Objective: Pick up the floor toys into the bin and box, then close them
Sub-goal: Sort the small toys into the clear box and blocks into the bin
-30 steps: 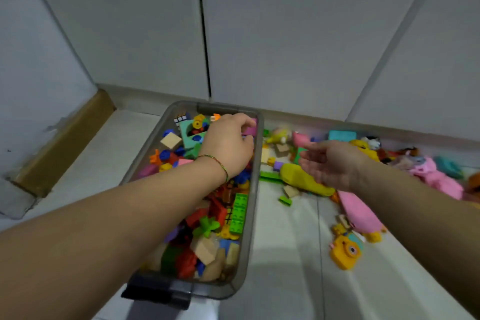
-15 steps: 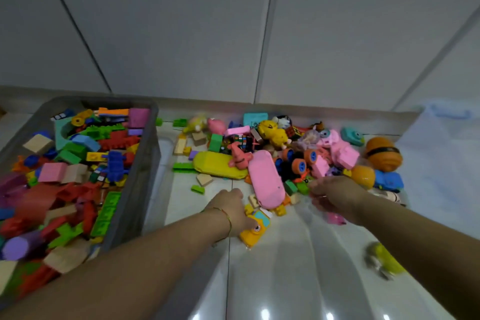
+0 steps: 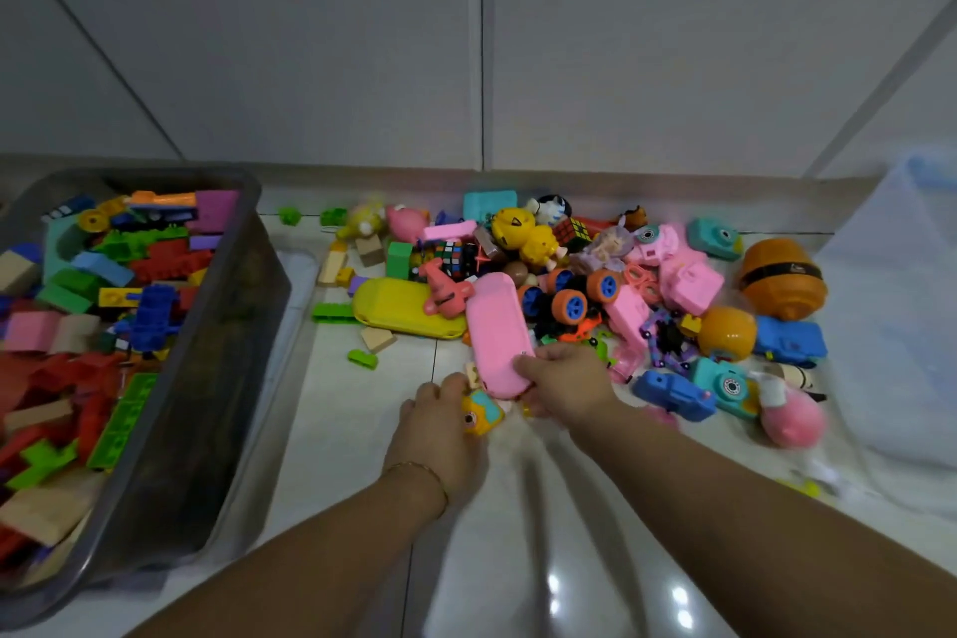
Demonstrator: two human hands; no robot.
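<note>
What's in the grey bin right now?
The grey bin is open and packed with building bricks and wooden blocks, heaped near its rim. Lower layers and the bin's floor are covered, so cannot be seen.

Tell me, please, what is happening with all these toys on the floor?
A person is tidying them. The left hand closes on a small yellow toy camera, and the right hand grips the near end of a long pink case. The grey bin is open and nearly full of blocks; many toys remain on the floor.
</note>
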